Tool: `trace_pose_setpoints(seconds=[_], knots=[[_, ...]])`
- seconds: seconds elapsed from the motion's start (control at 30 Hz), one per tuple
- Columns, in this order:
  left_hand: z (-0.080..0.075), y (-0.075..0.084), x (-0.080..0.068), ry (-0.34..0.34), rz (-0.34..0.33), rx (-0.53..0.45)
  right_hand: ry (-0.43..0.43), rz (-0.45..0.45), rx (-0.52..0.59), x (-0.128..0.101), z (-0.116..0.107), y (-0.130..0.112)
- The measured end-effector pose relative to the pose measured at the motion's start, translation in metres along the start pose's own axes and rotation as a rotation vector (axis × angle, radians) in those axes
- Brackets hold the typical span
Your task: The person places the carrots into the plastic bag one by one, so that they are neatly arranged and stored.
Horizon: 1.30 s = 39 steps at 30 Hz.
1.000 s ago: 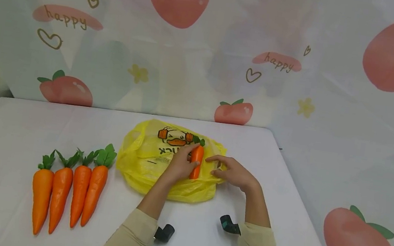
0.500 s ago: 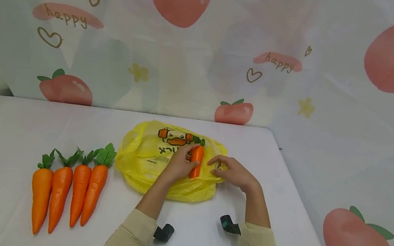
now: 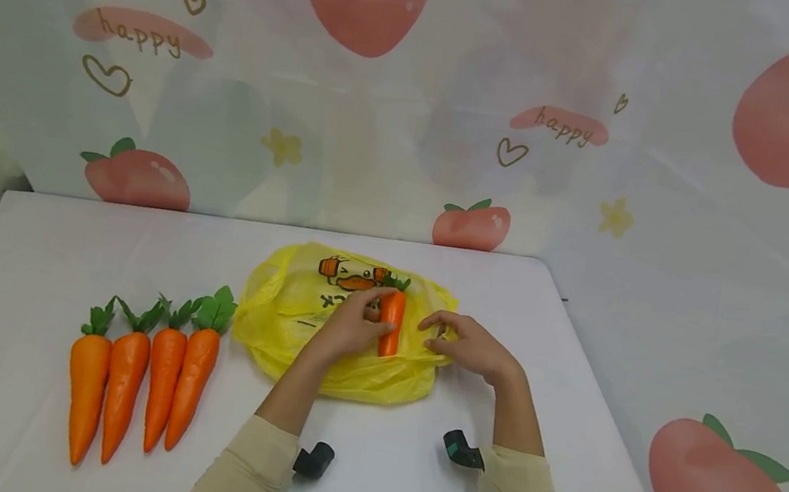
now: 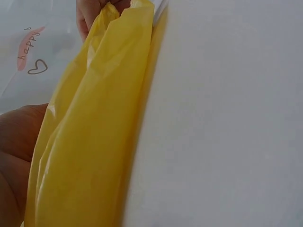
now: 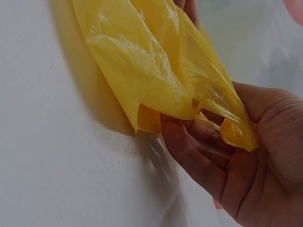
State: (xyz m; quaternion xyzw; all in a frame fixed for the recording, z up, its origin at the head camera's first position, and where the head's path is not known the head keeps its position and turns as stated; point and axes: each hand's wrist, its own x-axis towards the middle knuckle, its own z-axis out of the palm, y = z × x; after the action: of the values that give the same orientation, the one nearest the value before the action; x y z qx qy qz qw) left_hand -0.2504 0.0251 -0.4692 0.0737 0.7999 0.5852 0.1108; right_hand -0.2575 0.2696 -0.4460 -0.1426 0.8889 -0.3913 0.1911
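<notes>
The left hand point(image 3: 353, 326) clasps a short orange toy carrot with a green leafy top point(image 3: 391, 323), fingers curled round it, over the crumpled yellow plastic bag with a duck print point(image 3: 294, 312) at the centre of the frame. The right hand point(image 3: 467, 345) pinches the bag's edge, its fingers point(image 5: 189, 149) hooked under a fold. The carrot appears about to go into the bag; the next move calls for a wider mouth. Four more orange carrots point(image 3: 142, 374) lie in a row at lower left on the white counter point(image 3: 61, 250).
</notes>
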Motion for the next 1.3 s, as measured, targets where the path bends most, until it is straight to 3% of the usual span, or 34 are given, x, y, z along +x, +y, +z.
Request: trace_pose_setpoints(seconds=[0.33, 0.53, 0.97, 1.3], knots=[[-0.024, 0.004, -0.014, 0.000, 0.029, -0.037, 0.007, 0.015, -0.001, 0.003, 0.000, 0.003], [-0.038, 0.004, -0.023, 0.040, 0.032, -0.055, 0.009, 0.016, -0.004, 0.002, 0.000, 0.002], [-0.050, 0.001, -0.042, 0.056, 0.089, 0.090, 0.018, 0.033, -0.017, 0.001, 0.001, 0.005], [-0.061, -0.001, -0.057, 0.055, 0.173, 0.133, 0.009, -0.005, 0.000, 0.003, 0.002, 0.004]])
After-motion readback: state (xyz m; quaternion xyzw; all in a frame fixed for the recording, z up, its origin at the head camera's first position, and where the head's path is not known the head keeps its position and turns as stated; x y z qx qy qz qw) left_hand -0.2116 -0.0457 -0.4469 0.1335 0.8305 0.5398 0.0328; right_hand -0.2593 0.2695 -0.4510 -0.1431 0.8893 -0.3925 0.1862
